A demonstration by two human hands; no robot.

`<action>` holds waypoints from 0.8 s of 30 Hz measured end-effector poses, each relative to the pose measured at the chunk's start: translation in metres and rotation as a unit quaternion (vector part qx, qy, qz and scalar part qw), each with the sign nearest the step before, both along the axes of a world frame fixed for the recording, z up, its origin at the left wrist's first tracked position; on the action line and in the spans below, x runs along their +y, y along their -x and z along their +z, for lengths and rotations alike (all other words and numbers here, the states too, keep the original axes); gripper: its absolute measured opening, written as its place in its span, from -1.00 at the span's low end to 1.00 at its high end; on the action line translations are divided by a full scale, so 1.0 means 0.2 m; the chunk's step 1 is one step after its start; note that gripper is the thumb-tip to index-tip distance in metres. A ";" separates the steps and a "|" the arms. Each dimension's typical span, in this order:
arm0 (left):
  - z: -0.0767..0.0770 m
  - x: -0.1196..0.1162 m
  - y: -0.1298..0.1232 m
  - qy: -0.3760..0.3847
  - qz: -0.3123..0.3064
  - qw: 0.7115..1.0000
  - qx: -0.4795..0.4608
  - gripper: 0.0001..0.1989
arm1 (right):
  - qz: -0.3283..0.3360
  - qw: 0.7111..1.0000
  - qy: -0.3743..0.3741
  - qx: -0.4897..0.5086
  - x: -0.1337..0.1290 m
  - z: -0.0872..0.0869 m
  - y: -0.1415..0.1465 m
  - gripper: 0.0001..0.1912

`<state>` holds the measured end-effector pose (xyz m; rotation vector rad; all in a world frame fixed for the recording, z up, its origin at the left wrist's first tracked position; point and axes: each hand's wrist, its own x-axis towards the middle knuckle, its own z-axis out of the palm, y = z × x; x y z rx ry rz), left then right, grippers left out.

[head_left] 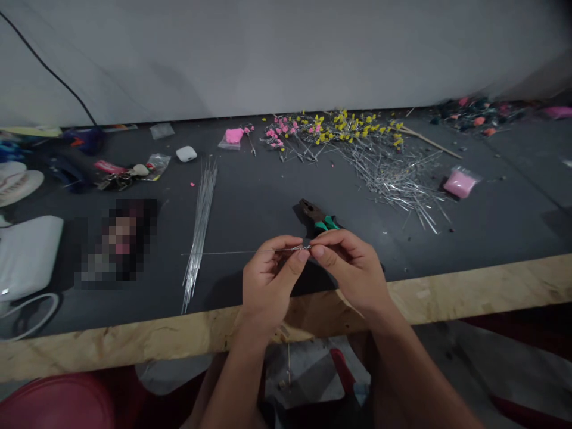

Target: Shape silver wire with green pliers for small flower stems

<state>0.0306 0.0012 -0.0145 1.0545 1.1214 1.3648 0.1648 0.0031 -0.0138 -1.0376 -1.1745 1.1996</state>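
Above the table's front edge, my left hand [272, 277] pinches a thin metal wire [223, 253], whose straight end sticks out to the left across a bundle of wires. My right hand [353, 265] closes its thumb and forefinger on the twisted end of the same wire, so the fingertips of both hands nearly meet. Just behind my right hand lie pliers [315, 215] with green and black handles, partly hidden by the fingers. The bundle of straight wires [199, 232] rests on the dark tabletop to the left.
A heap of cut wires [393, 179] lies at right, with yellow and pink tipped stems [344, 128] behind it. Pink clay packets [462, 182], a white earbud case [186, 154], keys [123, 176] and a white box [33, 256] are around. The wooden edge [170, 336] runs along the front.
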 end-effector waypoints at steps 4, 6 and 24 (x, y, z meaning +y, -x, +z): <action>0.00 0.01 0.00 -0.003 0.015 1.000 -0.009 -0.86 | -0.006 1.000 0.006 -0.007 0.01 -0.01 0.00 -0.97; -0.01 0.01 0.00 -0.005 0.017 1.000 -0.009 -0.86 | -0.011 1.000 0.007 -0.009 0.01 -0.01 0.00 -0.96; 0.00 0.01 0.00 -0.004 0.052 0.998 0.046 -0.83 | -0.015 0.999 0.034 -0.032 0.03 -0.01 0.00 -0.90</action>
